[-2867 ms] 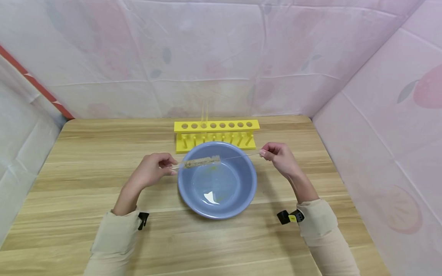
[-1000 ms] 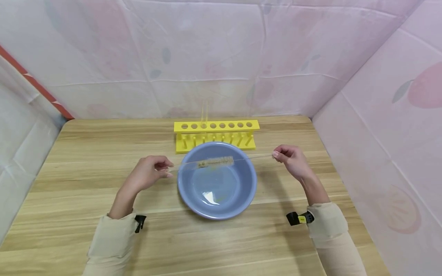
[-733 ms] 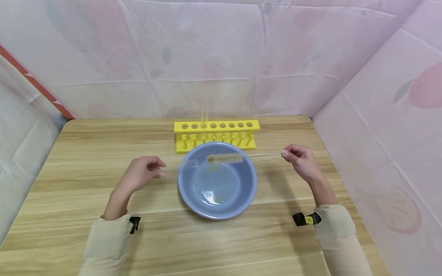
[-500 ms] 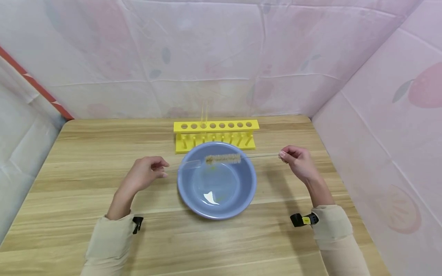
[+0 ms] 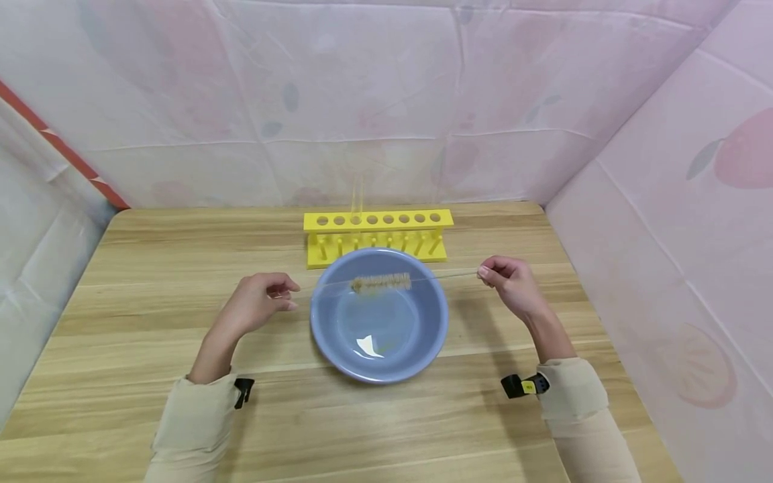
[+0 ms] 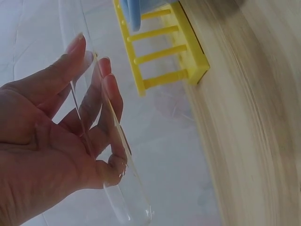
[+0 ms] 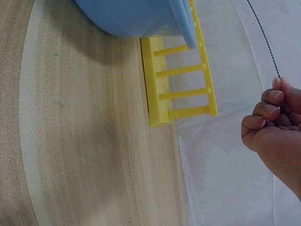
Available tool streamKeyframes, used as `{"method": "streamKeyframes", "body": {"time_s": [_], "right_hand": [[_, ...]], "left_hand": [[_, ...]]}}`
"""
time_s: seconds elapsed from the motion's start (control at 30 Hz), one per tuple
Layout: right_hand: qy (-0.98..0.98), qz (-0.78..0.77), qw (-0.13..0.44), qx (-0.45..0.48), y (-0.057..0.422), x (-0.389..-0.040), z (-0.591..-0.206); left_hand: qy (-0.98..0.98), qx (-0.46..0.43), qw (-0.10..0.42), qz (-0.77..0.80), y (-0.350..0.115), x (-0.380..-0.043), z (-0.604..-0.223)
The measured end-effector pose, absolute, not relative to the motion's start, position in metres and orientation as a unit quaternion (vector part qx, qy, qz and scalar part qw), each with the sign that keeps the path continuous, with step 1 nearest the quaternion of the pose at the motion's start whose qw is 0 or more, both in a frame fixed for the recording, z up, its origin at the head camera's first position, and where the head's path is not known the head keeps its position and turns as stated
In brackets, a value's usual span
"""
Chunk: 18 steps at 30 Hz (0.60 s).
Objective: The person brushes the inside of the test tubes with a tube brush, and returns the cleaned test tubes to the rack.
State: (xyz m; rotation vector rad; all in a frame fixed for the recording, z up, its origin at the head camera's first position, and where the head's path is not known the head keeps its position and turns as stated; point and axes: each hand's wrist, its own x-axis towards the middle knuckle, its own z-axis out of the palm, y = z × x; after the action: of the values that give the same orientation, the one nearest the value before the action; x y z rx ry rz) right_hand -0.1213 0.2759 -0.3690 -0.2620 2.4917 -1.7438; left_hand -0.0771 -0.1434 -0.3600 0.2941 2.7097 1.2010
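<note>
My left hand (image 5: 256,305) holds a clear glass test tube (image 6: 127,207), its thumb and curled fingers round the glass. The tube lies almost level, its far part over the blue basin (image 5: 428,329). A test tube brush (image 5: 382,282) with tan bristles hangs above the basin, in line with the tube. Between thumb and fingertips my right hand (image 5: 510,285) pinches the end of the brush's twisted wire handle (image 7: 265,37). The tube's mouth is blurred in the head view, so I cannot tell whether the bristle tip is inside it.
Behind the basin stands a yellow test tube rack (image 5: 380,227) with a row of holes and pegs. Another clear test tube (image 5: 357,194) stands upright in it. A patterned cloth wall (image 5: 386,100) rises at the table's back edge.
The brush first lay inside the tube, then came out rightward as my hands drew apart. Since half a second ago, the brush and right hand have moved left, and the left hand slightly right.
</note>
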Motion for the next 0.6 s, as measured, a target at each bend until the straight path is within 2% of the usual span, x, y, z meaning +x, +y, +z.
{"method": "streamKeyframes", "body": {"time_s": [0.6], "right_hand": [[0.809, -0.574, 0.099, -0.08, 0.26, -0.124, -0.371]], "left_hand": [[0.902, 0.091, 0.095, 0.412, -0.132, -0.08, -0.359]]}}
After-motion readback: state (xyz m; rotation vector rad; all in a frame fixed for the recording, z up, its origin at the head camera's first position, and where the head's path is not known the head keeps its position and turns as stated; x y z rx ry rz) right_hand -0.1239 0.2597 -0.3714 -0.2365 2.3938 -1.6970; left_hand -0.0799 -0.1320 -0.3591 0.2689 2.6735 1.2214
